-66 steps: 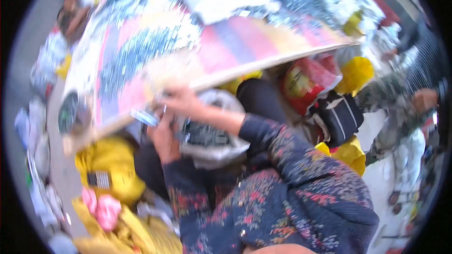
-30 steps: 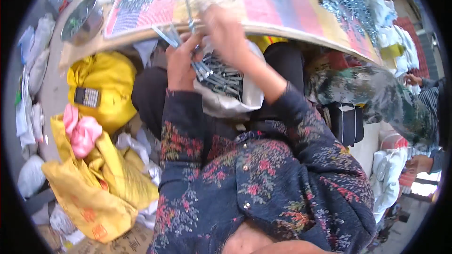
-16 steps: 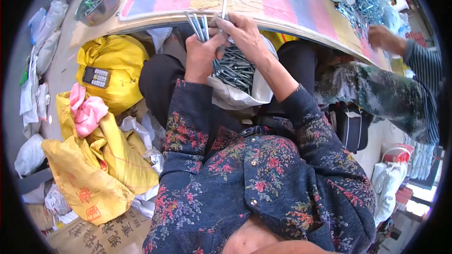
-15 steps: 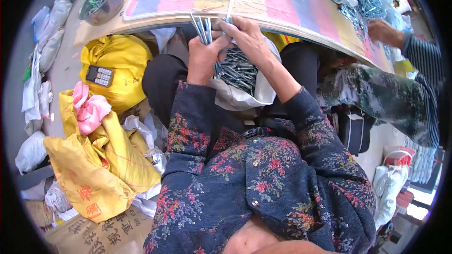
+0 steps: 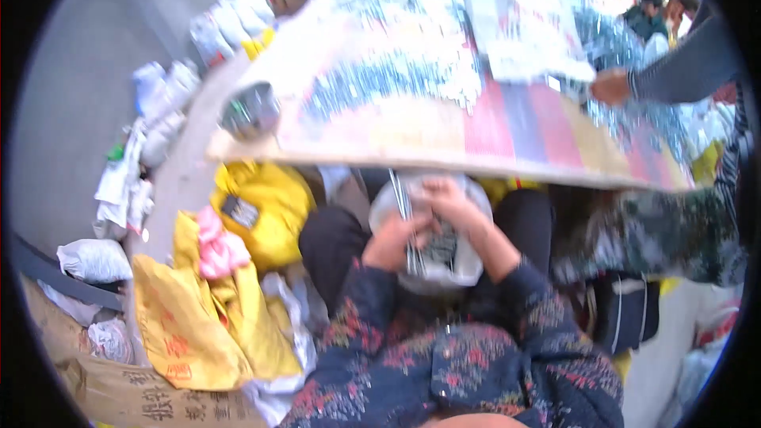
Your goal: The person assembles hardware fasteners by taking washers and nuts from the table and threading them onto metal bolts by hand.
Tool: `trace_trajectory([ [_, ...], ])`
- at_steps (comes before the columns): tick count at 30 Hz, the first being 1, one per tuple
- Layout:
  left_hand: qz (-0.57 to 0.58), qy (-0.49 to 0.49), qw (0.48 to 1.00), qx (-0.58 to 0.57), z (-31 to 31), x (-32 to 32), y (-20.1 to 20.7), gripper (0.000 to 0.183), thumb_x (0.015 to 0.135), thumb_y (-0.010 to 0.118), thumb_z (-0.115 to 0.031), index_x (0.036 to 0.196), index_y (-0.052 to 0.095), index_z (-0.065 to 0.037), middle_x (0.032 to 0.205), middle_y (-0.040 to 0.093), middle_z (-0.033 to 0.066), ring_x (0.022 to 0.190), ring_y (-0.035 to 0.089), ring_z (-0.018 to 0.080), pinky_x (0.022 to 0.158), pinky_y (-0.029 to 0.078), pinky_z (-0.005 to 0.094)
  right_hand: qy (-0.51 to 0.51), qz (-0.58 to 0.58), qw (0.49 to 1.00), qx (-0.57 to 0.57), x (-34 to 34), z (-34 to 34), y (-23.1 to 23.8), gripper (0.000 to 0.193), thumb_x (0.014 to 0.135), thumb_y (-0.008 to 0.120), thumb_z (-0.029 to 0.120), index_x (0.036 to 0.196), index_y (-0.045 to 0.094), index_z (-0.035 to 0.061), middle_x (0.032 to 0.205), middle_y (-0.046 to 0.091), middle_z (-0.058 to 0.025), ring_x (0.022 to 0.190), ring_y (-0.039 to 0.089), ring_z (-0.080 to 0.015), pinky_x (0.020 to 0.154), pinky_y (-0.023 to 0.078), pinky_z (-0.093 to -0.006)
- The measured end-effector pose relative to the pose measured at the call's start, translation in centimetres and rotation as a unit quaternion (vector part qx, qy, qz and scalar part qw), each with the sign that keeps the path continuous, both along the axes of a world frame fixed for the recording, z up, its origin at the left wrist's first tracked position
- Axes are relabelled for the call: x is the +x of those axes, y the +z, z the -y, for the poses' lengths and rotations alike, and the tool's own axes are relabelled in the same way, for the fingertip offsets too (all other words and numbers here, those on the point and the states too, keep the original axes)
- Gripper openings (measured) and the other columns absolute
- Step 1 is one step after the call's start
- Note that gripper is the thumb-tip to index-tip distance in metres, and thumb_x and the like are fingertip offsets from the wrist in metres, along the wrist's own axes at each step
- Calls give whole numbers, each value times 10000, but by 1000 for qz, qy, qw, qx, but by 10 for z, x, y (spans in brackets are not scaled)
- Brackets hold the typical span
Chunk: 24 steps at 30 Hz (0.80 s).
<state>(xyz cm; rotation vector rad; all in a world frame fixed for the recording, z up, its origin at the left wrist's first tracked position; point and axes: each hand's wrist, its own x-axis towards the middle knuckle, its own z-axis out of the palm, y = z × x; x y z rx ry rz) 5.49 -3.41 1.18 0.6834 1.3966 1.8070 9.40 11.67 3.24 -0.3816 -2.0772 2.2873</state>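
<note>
A small bundle of long thin metal bolts (image 5: 399, 194) stands up out of my left hand (image 5: 390, 242), whose fingers are wrapped round it. Beside it, almost touching, is my right hand (image 5: 460, 210) with its fingers bent inward. Blur hides what those fingers hold, if anything. Both hands are over a white bag (image 5: 469, 271) that rests between my knees, just below the table's near edge. More metal bolts (image 5: 441, 250) lie inside the bag, partly covered by my hands.
The striped table (image 5: 495, 131) carries heaps of small metal parts (image 5: 380, 83), a metal bowl (image 5: 250, 111) and a white plastic sheet (image 5: 527, 24). At the right, another person's hand (image 5: 610, 87) reaches onto it. Yellow sacks (image 5: 273, 218) lie to my left.
My view has tipped up, showing more of the table. Both hands have moved down from the table edge to over the bag, the bolts still in my left hand.
</note>
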Motion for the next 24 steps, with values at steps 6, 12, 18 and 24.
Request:
trace_trajectory([
  [6,180,-51,982,17,-22,15,18,211,954,550,-211,1019,570,-11,825,637,121,565,506,66,437,362,180,30,-32,999,-8,27,-20,25,185,891,610,183,781,627,35,623,570,5,440,498,-77,390,388,-222],
  [12,147,-118,982,9,-59,1,43,196,953,550,-213,976,579,-21,825,643,116,552,505,78,440,372,191,-33,-86,995,-37,22,-63,23,125,867,629,130,815,648,17,692,610,0,555,548,-74,472,431,-217],
  [18,65,-142,985,72,-82,-22,56,274,996,450,-246,1063,538,4,801,582,93,544,456,73,486,374,166,-117,-65,991,-17,4,-81,28,126,855,616,99,923,671,9,756,626,8,654,555,-68,595,453,-232],
  [24,238,-164,954,77,-103,-20,25,269,981,503,-257,981,549,7,722,585,84,537,521,106,497,426,203,-287,-140,943,90,6,-116,43,219,895,586,159,783,667,-11,729,651,-31,651,568,-72,627,453,-229],
])
